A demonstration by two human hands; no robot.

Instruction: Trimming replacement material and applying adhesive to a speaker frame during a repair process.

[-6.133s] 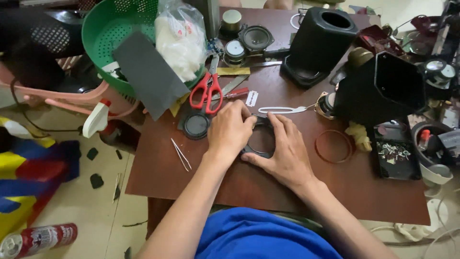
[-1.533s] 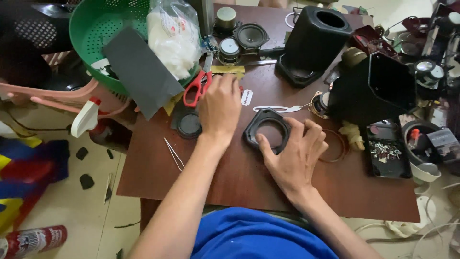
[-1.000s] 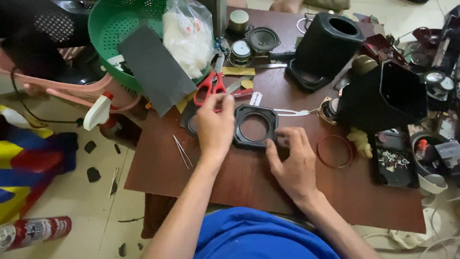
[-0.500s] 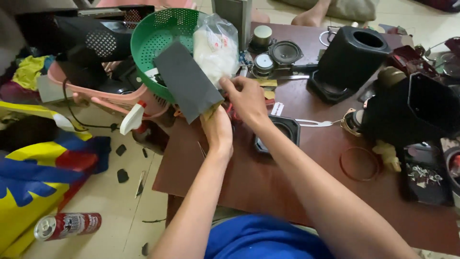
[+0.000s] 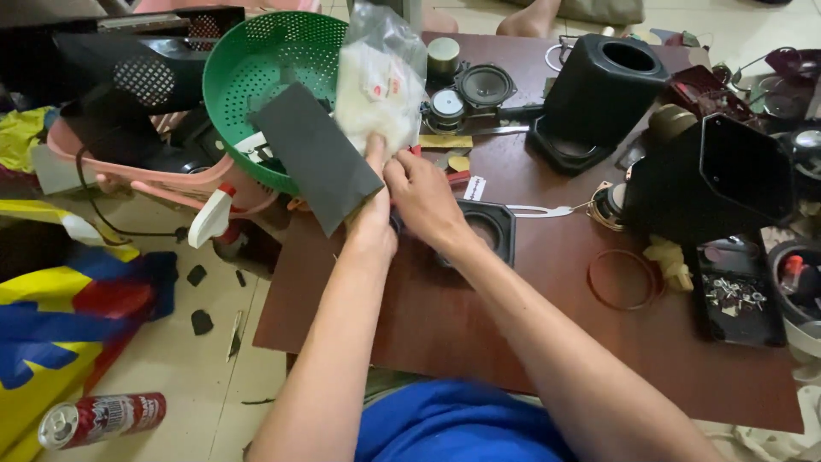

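A crinkled clear plastic bag with pale white contents (image 5: 376, 85) is pinched at its lower edge by both hands near the far-left part of the dark brown wooden table (image 5: 479, 342). The left hand (image 5: 374, 224) is seen with its fingers closed upward on the bag's bottom, and the right hand (image 5: 421, 198) is curled just beside it, fingertips meeting the same edge; how firmly either is closed cannot be told. The bag is held upright above the hands, leaning against the round green perforated plastic basket (image 5: 256, 94), across whose rim a flat dark grey rectangular sheet (image 5: 315, 156) is laid at a slant, touching the left hand's side. Just beyond the right wrist a square black speaker frame with a round opening (image 5: 494, 231) lies flat on the table. Red scissor handles are partly hidden beneath the hands. At the right edge a shallow black rectangular tray (image 5: 735, 299) is seen holding small metal screws. A thin brown ring (image 5: 622, 279) lies between frame and tray.
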